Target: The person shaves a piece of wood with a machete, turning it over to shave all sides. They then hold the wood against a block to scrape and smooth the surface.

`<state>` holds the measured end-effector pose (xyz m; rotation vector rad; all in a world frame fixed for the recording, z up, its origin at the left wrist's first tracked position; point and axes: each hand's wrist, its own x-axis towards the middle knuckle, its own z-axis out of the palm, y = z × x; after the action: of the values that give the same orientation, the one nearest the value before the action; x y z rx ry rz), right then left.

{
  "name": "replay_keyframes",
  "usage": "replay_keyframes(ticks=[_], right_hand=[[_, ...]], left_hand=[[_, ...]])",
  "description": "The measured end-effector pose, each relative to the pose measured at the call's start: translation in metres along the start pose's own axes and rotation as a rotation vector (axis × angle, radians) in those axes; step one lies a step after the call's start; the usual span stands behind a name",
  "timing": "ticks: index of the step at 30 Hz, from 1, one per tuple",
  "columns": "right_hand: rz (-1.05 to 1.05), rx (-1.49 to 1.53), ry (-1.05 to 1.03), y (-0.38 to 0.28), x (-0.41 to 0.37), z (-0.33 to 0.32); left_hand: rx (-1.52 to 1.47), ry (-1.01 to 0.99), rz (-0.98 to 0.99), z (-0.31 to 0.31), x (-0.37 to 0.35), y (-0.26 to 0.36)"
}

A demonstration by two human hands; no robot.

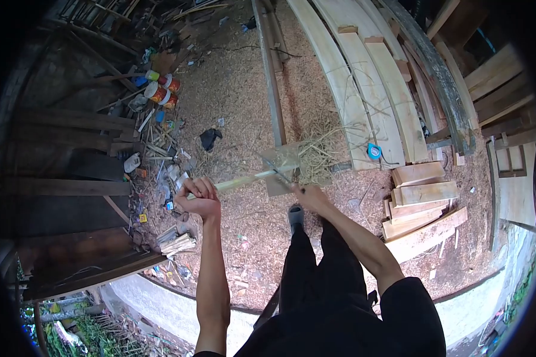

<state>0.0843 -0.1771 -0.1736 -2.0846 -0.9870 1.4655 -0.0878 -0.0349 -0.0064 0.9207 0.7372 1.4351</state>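
My left hand (199, 197) is closed around one end of a pale greenish bamboo strip (238, 182), which slants up and to the right. Gripped in my right hand (311, 197) is a long-bladed knife (275, 169), its blade crossing the strip near the far end. Below the strip and blade lies a flat grey-brown sheet (278, 189) on the ground. Curly thin shavings (317, 156) are heaped on and beside its right side.
Long pale planks (375, 107) lie stacked at the upper right, with a blue tape measure (374, 151) on them. Short wood blocks (423, 193) are piled at right. Paint buckets (158, 92) and litter lie left. A long beam (271, 77) stretches ahead over sawdust.
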Motion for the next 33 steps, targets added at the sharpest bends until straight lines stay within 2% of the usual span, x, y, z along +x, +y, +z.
replay_keyframes(ticks=[2,4,5,7,10,13,14,16,17,21,23,24,26,30,33], right_hand=[[-0.155,0.025,0.120,-0.009,-0.008,0.003],[-0.146,-0.015,0.064,0.012,0.004,0.016],[-0.072,0.077,0.061,0.037,0.019,0.026],[-0.016,0.173,0.074,0.033,0.028,0.013],[0.044,0.010,0.047,0.027,0.016,0.004],[-0.154,-0.059,0.095,0.009,-0.007,-0.006],[-0.156,-0.061,0.078,0.023,0.002,0.000],[0.004,0.093,0.056,0.032,0.009,-0.011],[0.020,-0.029,0.044,0.037,0.008,-0.016],[0.025,-0.097,0.143,0.042,0.010,-0.007],[-0.107,-0.114,0.050,0.032,-0.013,-0.012],[-0.101,-0.116,0.031,0.048,-0.008,-0.005],[0.088,-0.046,0.084,0.084,0.023,0.000],[0.008,-0.055,0.100,0.061,0.010,-0.006],[-0.060,-0.026,0.119,0.070,0.000,-0.003]], left_hand=[[-0.004,-0.037,0.047,0.005,0.009,-0.006],[0.025,-0.026,0.014,0.010,0.009,-0.004],[-0.001,-0.013,0.011,0.008,0.011,-0.006],[0.002,-0.015,0.021,0.009,0.009,-0.005],[0.007,0.040,0.024,0.002,0.004,-0.002],[0.037,-0.019,0.057,0.003,0.010,-0.004],[0.048,-0.005,0.059,0.000,0.008,-0.002],[0.043,0.001,0.050,0.002,0.007,-0.001],[0.041,-0.008,0.053,0.002,0.010,-0.002],[0.018,-0.026,0.059,-0.005,0.005,-0.007],[0.041,-0.050,0.031,0.001,0.004,-0.003],[0.052,-0.035,0.025,-0.001,0.000,-0.001],[0.034,-0.046,0.022,0.006,0.004,-0.003],[0.029,-0.001,0.008,0.015,0.005,-0.005],[0.045,-0.060,0.029,0.021,0.012,-0.008]])
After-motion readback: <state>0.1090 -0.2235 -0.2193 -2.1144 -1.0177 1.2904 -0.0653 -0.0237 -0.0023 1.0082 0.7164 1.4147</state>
